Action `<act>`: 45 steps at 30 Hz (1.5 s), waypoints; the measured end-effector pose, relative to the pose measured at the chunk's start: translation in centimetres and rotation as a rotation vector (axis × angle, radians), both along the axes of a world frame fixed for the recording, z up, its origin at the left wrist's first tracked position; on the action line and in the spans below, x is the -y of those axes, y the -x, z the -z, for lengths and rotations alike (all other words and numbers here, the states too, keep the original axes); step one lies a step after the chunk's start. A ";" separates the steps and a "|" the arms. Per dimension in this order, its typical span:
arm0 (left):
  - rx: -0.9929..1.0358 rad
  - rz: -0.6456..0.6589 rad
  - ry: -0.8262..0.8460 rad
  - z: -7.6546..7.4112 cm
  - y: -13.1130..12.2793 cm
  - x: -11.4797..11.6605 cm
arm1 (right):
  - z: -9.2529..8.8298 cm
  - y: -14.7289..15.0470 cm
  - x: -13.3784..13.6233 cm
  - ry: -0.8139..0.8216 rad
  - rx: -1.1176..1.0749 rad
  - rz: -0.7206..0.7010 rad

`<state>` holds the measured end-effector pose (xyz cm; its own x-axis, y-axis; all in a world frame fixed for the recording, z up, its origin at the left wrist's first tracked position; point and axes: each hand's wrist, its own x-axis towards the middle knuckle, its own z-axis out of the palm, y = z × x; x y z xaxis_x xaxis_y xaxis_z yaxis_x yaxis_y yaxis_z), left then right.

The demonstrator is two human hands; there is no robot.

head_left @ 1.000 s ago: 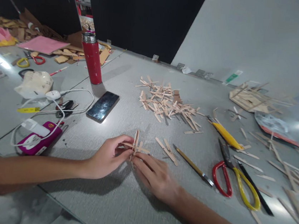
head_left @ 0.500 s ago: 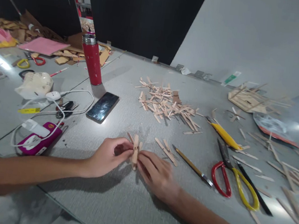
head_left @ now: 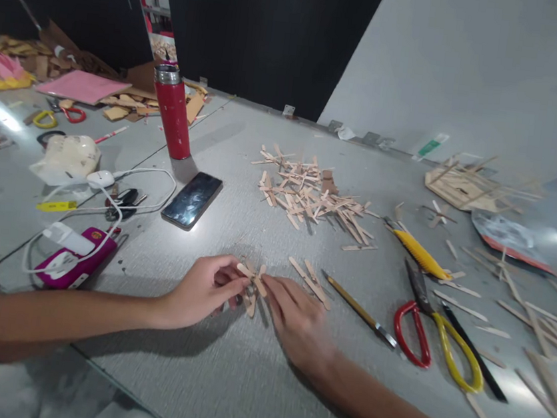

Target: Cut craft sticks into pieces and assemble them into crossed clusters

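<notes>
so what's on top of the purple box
White plugs and part of a white cable lie on the purple box. The patches directly beneath them are covered, and its underside can't be seen.

Crossed wooden-stick assembly near front edge of table is partly hidden by left hand and right hand, its joint too small to resolve; right wrist blurred; pink-and-yellow petal craft, toward table's back edge, cut off by picture's left side; marks on yellow tag illegible.
</notes>
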<state>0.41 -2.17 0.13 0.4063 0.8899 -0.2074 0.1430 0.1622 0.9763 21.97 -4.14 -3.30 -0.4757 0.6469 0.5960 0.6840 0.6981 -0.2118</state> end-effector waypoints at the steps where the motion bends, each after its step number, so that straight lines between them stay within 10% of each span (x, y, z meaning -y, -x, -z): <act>1: -0.001 -0.019 -0.010 0.0 0.0 0.0 | 0.0 0.0 0.0 -0.001 -0.010 0.013; 23: 0.040 0.045 0.054 0.0 -0.4 0.0 | -1.0 0.5 0.4 -0.074 -0.156 -0.056; 32: -0.026 -0.021 -0.010 0.0 -0.1 -0.2 | -0.3 0.2 -1.1 0.136 -0.371 0.347; 45: 0.115 -0.133 -0.040 -0.6 0.3 -0.6 | -1.0 0.4 -0.3 0.143 -0.217 0.155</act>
<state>0.10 -1.54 0.76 0.3035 0.9439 -0.1300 0.0096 0.1334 0.9910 21.61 -3.82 -2.30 -0.2358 0.7864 0.5709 0.7081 0.5414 -0.4533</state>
